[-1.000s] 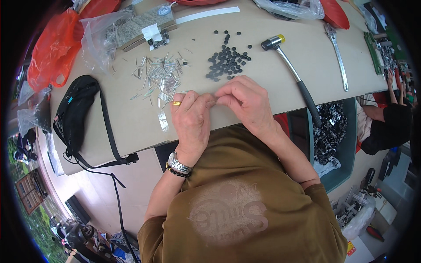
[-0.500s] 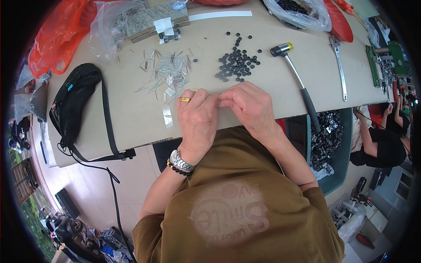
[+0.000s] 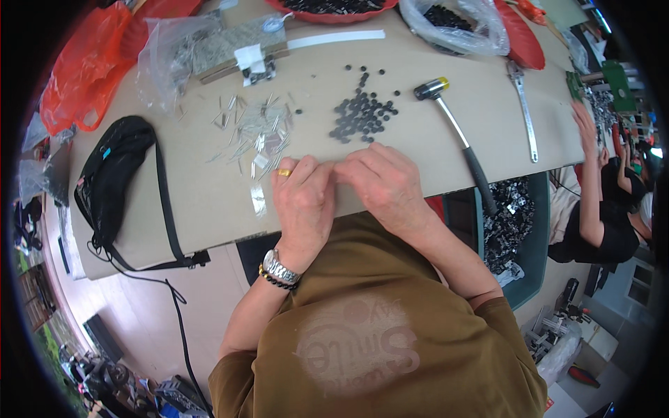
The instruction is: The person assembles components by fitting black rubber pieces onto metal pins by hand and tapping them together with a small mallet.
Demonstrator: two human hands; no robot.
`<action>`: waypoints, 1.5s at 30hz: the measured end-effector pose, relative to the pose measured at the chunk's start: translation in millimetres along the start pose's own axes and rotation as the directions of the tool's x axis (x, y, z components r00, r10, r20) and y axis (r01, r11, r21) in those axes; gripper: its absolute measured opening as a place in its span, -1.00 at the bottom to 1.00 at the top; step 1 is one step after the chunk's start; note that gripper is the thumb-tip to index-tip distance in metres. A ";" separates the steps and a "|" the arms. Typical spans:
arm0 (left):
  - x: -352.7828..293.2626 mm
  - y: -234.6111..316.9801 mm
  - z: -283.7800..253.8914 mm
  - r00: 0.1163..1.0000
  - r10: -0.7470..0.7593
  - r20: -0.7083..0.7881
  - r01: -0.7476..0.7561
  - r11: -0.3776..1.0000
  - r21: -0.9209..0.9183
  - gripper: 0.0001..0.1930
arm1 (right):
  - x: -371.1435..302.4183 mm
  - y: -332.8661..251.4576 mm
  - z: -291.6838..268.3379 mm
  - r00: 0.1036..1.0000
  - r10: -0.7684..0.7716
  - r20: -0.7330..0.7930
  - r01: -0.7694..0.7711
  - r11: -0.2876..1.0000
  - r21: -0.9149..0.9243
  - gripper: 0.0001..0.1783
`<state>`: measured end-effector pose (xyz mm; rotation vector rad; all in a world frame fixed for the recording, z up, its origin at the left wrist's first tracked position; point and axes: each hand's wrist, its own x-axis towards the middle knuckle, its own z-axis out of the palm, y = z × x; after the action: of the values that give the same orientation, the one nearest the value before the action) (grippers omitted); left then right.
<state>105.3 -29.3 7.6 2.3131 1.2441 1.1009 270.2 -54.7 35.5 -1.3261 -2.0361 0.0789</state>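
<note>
My left hand (image 3: 304,200) and my right hand (image 3: 382,181) meet fingertip to fingertip over the table's near edge, both pinched closed. Whatever lies between the fingers is hidden or too small to name. Just beyond my left hand spreads a loose heap of thin silvery metal pins (image 3: 263,127). Small black round caps (image 3: 362,115) lie in a cluster beyond my right hand. A clear strip (image 3: 258,200) rests on the table to the left of my left hand.
Right of the caps lies a mallet (image 3: 456,129), its black handle overhanging the edge, then a wrench (image 3: 524,115). A black pouch (image 3: 115,184) with a strap lies left. A green bin (image 3: 535,258) of metal parts stands below the edge. A co-worker's hand (image 3: 584,125) shows at right.
The whole view has shifted slightly, bringing a red tray of dark parts into sight at the far edge. My hands stay pinched together. A co-worker's arm at the right has risen.
</note>
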 end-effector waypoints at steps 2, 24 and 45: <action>-2.1 -0.7 1.0 1.000 -0.022 -0.010 0.022 1.000 -0.020 -0.80 | 0.6 0.7 -5.5 0.998 0.059 -0.034 -0.057 0.997 0.058 -0.56; 4.2 1.1 -0.2 0.993 -0.102 -0.065 0.101 0.995 -0.024 -0.86 | -25.2 -11.8 -87.3 0.928 0.242 0.284 -0.239 0.970 -0.047 -0.35; 5.6 1.5 -1.2 0.994 -0.098 -0.049 0.098 0.995 -0.004 -0.88 | -21.4 -7.7 -89.9 0.936 0.200 0.288 -0.170 0.977 -0.127 -0.36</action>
<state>107.1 -25.9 12.0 2.2109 1.3585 1.1307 321.1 -103.6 95.6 -1.6525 -2.1805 0.2826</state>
